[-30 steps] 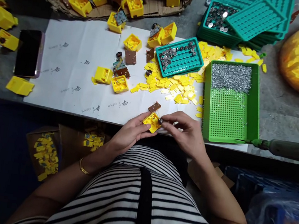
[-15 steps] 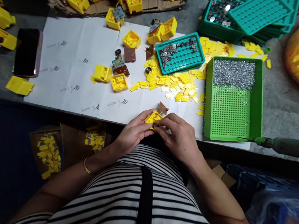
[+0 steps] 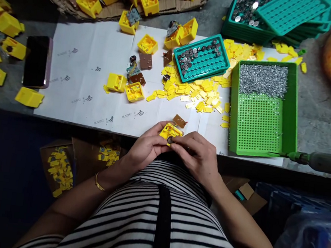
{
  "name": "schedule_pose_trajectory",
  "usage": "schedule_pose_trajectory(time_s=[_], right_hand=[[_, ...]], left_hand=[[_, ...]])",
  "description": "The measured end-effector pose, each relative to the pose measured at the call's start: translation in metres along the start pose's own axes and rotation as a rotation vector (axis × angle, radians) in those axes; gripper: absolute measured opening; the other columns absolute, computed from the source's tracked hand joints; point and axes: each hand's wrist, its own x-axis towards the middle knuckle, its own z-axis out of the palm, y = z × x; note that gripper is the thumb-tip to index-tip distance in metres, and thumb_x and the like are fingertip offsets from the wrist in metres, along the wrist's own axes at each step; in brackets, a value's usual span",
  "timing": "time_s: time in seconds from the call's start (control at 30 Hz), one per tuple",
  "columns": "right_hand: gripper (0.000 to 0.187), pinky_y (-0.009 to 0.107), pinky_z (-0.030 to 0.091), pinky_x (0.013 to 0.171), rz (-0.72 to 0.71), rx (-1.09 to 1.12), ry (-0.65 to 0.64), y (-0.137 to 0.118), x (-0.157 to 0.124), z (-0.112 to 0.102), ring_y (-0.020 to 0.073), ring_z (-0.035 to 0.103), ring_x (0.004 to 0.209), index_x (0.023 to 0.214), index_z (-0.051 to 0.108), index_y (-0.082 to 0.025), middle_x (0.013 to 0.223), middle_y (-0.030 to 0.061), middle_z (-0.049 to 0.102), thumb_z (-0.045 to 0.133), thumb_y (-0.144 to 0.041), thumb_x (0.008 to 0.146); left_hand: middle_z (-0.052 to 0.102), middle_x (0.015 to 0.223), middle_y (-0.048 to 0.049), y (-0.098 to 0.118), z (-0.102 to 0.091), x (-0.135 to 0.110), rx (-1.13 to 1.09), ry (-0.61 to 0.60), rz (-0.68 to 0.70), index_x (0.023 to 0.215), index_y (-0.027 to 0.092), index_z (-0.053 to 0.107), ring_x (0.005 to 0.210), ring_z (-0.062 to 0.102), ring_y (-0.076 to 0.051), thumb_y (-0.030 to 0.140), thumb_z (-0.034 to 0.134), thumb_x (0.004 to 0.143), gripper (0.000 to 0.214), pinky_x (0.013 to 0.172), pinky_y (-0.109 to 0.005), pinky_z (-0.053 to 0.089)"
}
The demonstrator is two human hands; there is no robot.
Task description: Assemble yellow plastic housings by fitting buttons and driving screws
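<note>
My left hand [image 3: 148, 143] grips a small yellow plastic housing [image 3: 169, 131] at the table's front edge, its open side facing up. At the housing's near side sits a dark round disc-like part [image 3: 170, 140]. My right hand [image 3: 199, 154] has thumb and index finger closed against that part's right edge. Just beyond the housing is a brown circuit board [image 3: 179, 121]; whether a wire joins them I cannot tell. Farther back lie more yellow housings [image 3: 134, 92] and loose boards [image 3: 145, 61] on the white paper.
A teal tray [image 3: 202, 58] of round metal cells rests on scattered yellow plates [image 3: 208, 95]. To the right, a green basket [image 3: 295, 115] holds small metal pins or screws. An electric screwdriver [image 3: 326, 162] points at it. A phone [image 3: 37, 62] lies left; a cardboard box [image 3: 173, 10] stands behind.
My right fingers have drawn back slightly to the right, so more of the housing and the round part shows. The whole view has shifted slightly; my left hand keeps its hold.
</note>
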Motion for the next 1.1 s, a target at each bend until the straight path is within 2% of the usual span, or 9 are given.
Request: schedule_pose_trajectory(time_s=[0.13, 0.23, 0.37, 0.47, 0.57, 0.67, 0.93, 1.0, 1.1], right_hand=[[0.017, 0.027, 0.052, 0.065, -0.050, 0.056, 0.183, -0.005, -0.003, -0.007, 0.0143, 0.063, 0.077, 0.102, 0.070, -0.022, 0.089, 0.0046, 0.069, 0.060, -0.019, 0.088], [0.024, 0.028, 0.054, 0.067, 0.096, 0.225, 0.257, 0.006, 0.005, -0.011, 0.0162, 0.066, 0.087, 0.110, 0.067, -0.022, 0.106, 0.0069, 0.067, 0.059, -0.020, 0.088], [0.054, 0.034, 0.057, 0.083, 0.300, 0.596, -0.026, 0.022, 0.022, -0.012, 0.0212, 0.065, 0.108, 0.133, 0.051, -0.026, 0.137, 0.0091, 0.055, 0.063, -0.023, 0.081], [0.061, 0.036, 0.058, 0.082, 0.392, 0.722, -0.200, 0.027, 0.030, -0.010, 0.0214, 0.067, 0.102, 0.138, 0.046, -0.025, 0.128, 0.0093, 0.062, 0.063, -0.027, 0.079], [0.056, 0.035, 0.056, 0.083, 0.408, 0.693, -0.229, 0.027, 0.034, -0.007, 0.0191, 0.068, 0.094, 0.130, 0.053, -0.019, 0.112, 0.0080, 0.070, 0.069, -0.032, 0.078], [0.050, 0.031, 0.055, 0.079, 0.339, 0.609, -0.199, 0.025, 0.037, -0.008, 0.0159, 0.066, 0.086, 0.119, 0.059, -0.018, 0.102, 0.0050, 0.070, 0.075, -0.030, 0.073], [0.011, 0.022, 0.050, 0.068, 0.178, 0.475, -0.269, 0.022, 0.048, -0.025, 0.0114, 0.061, 0.074, 0.087, 0.068, -0.016, 0.083, 0.0020, 0.065, 0.067, -0.023, 0.079], [0.014, 0.020, 0.049, 0.060, 0.216, 0.472, -0.321, 0.023, 0.050, -0.029, 0.0095, 0.059, 0.065, 0.092, 0.068, -0.016, 0.080, 0.0013, 0.065, 0.064, -0.026, 0.082], [0.032, 0.020, 0.047, 0.046, 0.392, 0.571, -0.418, 0.021, 0.051, -0.031, 0.0090, 0.058, 0.053, 0.111, 0.063, -0.018, 0.081, 0.0013, 0.068, 0.060, -0.040, 0.088]], left_hand=[[0.070, 0.109, -0.0058, 0.005, 0.000, -0.001, -0.004, -0.037, -0.024, 0.113, 0.020, 0.052, 0.106, 0.067, -0.023, 0.009, 0.061, 0.073, 0.042, 0.096, -0.040, 0.051], [0.072, 0.107, -0.0069, 0.005, 0.001, -0.004, 0.084, -0.061, -0.060, 0.116, 0.021, 0.049, 0.099, 0.071, -0.024, 0.013, 0.068, 0.075, 0.046, 0.091, -0.041, 0.053], [0.072, 0.103, -0.0069, 0.003, 0.001, -0.006, 0.157, -0.099, -0.075, 0.116, 0.022, 0.049, 0.087, 0.074, -0.025, 0.018, 0.072, 0.074, 0.048, 0.076, -0.034, 0.057], [0.071, 0.101, -0.0053, 0.001, 0.000, -0.007, 0.194, -0.088, -0.072, 0.114, 0.022, 0.049, 0.082, 0.074, -0.023, 0.019, 0.074, 0.072, 0.049, 0.072, -0.032, 0.058], [0.070, 0.099, -0.0025, 0.001, -0.001, -0.007, 0.218, -0.037, -0.064, 0.109, 0.023, 0.049, 0.081, 0.074, -0.022, 0.020, 0.074, 0.072, 0.044, 0.068, -0.029, 0.058], [0.070, 0.094, -0.0016, 0.003, -0.003, -0.007, 0.268, -0.022, -0.085, 0.106, 0.023, 0.049, 0.077, 0.074, -0.021, 0.023, 0.073, 0.074, 0.040, 0.064, -0.026, 0.057], [0.073, 0.079, -0.0057, 0.011, -0.004, -0.007, 0.350, -0.168, -0.207, 0.096, 0.019, 0.055, 0.060, 0.071, -0.018, 0.048, 0.065, 0.082, 0.034, 0.053, -0.024, 0.053], [0.073, 0.079, -0.0059, 0.012, -0.003, -0.007, 0.363, -0.163, -0.211, 0.095, 0.019, 0.055, 0.059, 0.071, -0.019, 0.051, 0.064, 0.082, 0.035, 0.050, -0.023, 0.052], [0.071, 0.081, -0.0042, 0.011, -0.003, -0.006, 0.488, -0.072, -0.101, 0.096, 0.019, 0.058, 0.062, 0.072, -0.019, 0.050, 0.062, 0.084, 0.033, 0.051, -0.022, 0.051]])
